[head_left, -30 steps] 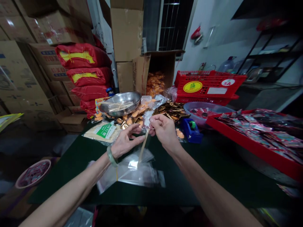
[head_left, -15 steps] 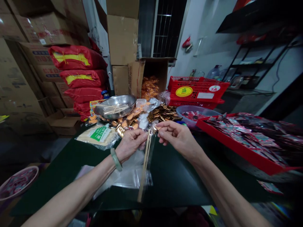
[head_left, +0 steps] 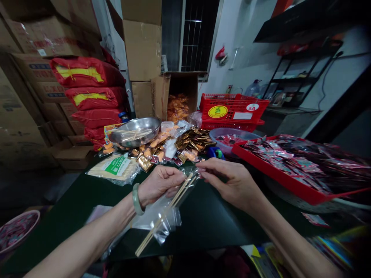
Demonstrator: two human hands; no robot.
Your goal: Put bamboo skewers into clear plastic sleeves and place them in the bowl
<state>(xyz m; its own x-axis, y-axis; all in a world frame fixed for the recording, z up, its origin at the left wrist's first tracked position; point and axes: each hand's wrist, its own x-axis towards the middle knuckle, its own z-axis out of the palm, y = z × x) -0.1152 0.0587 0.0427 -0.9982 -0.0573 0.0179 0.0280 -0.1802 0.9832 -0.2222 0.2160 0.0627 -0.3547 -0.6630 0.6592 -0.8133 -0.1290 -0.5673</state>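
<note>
Between my hands, over the dark green table [head_left: 214,220], a clear plastic bag [head_left: 181,193] with thin wooden sticks [head_left: 165,216] inside slants down to the left. My left hand [head_left: 162,183], with a jade bangle [head_left: 137,199] at the wrist, pinches the bag near its top. Thumb and fingers of my right hand [head_left: 228,179] close on the bag's upper right corner. Flat clear bags [head_left: 150,216] lie under my left hand. Just beyond are gold packets [head_left: 194,141], orange pieces [head_left: 158,141] and a pack of sticks with a green label [head_left: 116,168].
A steel bowl [head_left: 136,131] with sticks stands at the back left. Further right are a red basket [head_left: 232,110], a clear tub [head_left: 232,135] and a red tray [head_left: 278,181] heaped with packets. Red bundles [head_left: 92,96] and cartons are stacked at left.
The bag and sticks have tilted, their lower end swinging left. My right hand has moved slightly down and now grips the bag's top. The view has shifted a little to the right.
</note>
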